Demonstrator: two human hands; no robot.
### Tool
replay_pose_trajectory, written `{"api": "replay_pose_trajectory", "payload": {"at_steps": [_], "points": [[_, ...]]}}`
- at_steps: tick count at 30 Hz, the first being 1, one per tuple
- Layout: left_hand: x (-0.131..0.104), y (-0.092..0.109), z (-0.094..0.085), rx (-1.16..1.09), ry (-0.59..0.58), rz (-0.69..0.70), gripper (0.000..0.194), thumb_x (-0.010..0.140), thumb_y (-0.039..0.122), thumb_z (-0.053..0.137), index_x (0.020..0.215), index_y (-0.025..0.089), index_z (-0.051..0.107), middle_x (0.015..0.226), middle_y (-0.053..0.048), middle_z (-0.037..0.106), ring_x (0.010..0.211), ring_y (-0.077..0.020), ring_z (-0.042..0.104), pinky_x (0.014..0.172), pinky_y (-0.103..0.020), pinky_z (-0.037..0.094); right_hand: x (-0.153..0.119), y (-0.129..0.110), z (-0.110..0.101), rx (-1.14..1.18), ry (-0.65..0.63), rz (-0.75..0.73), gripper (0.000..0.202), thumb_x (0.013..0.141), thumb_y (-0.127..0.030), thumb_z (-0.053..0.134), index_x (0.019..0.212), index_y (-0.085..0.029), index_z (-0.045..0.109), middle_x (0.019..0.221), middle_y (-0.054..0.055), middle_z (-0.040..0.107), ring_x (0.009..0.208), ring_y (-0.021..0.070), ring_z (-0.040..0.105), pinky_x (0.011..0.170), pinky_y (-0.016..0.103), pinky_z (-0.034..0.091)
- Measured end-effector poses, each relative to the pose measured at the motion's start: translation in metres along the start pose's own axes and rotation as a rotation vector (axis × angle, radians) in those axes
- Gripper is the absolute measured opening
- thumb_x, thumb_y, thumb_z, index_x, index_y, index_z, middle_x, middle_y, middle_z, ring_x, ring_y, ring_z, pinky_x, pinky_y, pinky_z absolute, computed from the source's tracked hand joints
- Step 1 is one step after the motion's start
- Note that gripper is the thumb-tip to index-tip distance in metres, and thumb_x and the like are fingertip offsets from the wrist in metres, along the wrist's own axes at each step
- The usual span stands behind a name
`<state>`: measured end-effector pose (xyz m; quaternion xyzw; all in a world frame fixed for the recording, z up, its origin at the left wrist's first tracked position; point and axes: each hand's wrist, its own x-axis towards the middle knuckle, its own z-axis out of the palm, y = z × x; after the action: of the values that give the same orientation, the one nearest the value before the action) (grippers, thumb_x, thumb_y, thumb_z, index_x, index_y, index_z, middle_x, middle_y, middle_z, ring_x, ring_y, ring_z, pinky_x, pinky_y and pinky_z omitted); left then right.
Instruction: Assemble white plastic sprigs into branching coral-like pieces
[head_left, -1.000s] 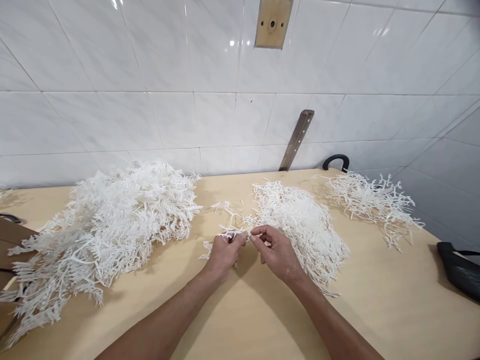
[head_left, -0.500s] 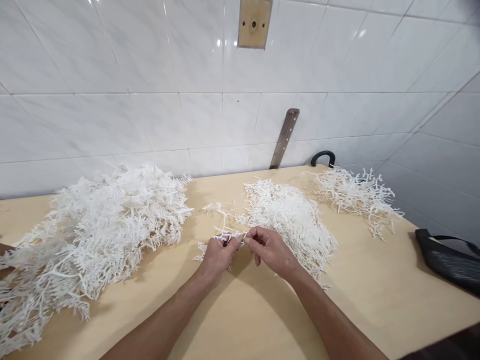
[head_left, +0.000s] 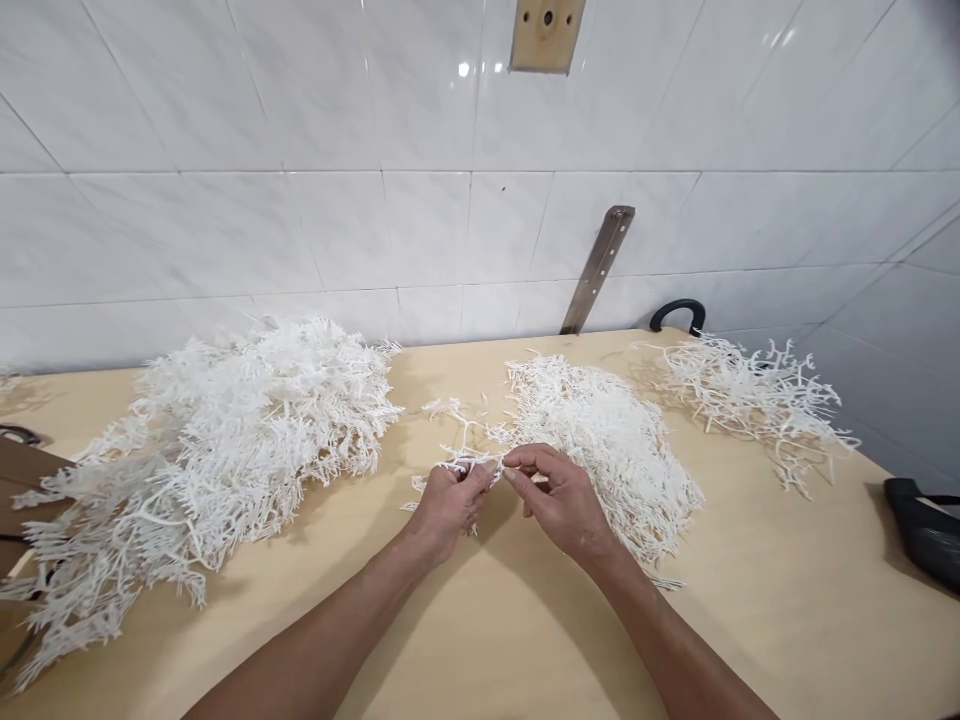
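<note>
A thin white branched piece (head_left: pixel 463 436) is pinched in my left hand (head_left: pixel 450 503), its stems reaching up over the table. My right hand (head_left: pixel 559 498) is closed at the right end of that piece, thumb and forefinger pressed together on a small tip. The two hands almost touch. Just right of them lies a dense heap of small white sprigs (head_left: pixel 600 430). On the left spreads a larger pile of feathery white branches (head_left: pixel 247 430). Some small white bits lie beneath and beside my left hand.
Bare white stems (head_left: pixel 750 395) lie at the back right of the wooden table (head_left: pixel 480 650). A black handle (head_left: pixel 679 312) and a metal strip (head_left: pixel 598 270) stand by the tiled wall. A black object (head_left: pixel 926 535) is at the right edge, brown cardboard (head_left: pixel 30 480) at the left.
The view has shifted left and down a little, so the piles appear further right. My hands stay together on the branched piece, with my left fingers slightly turned.
</note>
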<state>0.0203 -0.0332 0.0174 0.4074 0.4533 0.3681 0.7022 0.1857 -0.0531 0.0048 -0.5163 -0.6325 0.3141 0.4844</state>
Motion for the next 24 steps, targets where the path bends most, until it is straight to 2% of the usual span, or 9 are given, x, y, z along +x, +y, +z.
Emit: {"api": "replay_pose_trajectory", "payload": {"at_steps": [12, 16, 20, 24], "points": [[0.0009, -0.0049, -0.0024, 0.089, -0.009, 0.029, 0.052, 0.071, 0.063, 0.071, 0.060, 0.020, 0.042, 0.042, 0.010, 0.027, 0.040, -0.0054, 0.021, 0.041, -0.024, 0.019, -0.0013, 0.0023, 0.0009, 0.011, -0.020, -0.044, 0.017, 0.091, -0.037, 0.062, 0.091, -0.021, 0.068, 0.098, 0.008, 0.063, 0.074, 0.0169, 0.058, 0.047, 0.025, 0.051], [0.0001, -0.0050, -0.0019, 0.089, -0.010, 0.036, 0.053, 0.072, 0.062, 0.072, 0.060, 0.021, 0.039, 0.042, 0.010, 0.027, 0.040, -0.0057, 0.023, 0.041, -0.024, 0.021, -0.0008, 0.0017, 0.0001, 0.097, -0.010, 0.055, 0.023, 0.089, -0.043, 0.064, 0.090, -0.020, 0.065, 0.094, 0.007, 0.064, 0.070, 0.0159, 0.058, 0.047, 0.025, 0.052], [-0.0001, -0.0052, -0.0007, 0.097, -0.005, 0.055, 0.055, 0.070, 0.063, 0.073, 0.059, 0.022, 0.038, 0.043, 0.010, 0.026, 0.040, -0.0058, 0.023, 0.041, -0.023, 0.022, 0.0007, 0.0030, -0.0035, 0.142, -0.122, 0.208, 0.028, 0.089, -0.047, 0.062, 0.091, -0.019, 0.066, 0.075, 0.000, 0.059, 0.052, 0.0112, 0.055, 0.048, 0.026, 0.051], [0.0006, -0.0058, 0.0001, 0.076, -0.008, 0.065, 0.054, 0.069, 0.062, 0.074, 0.060, 0.021, 0.041, 0.043, 0.011, 0.026, 0.040, -0.0054, 0.021, 0.040, -0.023, 0.020, 0.0021, 0.0064, -0.0059, 0.220, -0.173, 0.264, 0.031, 0.090, -0.049, 0.062, 0.090, -0.018, 0.066, 0.070, -0.003, 0.055, 0.049, 0.0100, 0.056, 0.051, 0.026, 0.050]]}}
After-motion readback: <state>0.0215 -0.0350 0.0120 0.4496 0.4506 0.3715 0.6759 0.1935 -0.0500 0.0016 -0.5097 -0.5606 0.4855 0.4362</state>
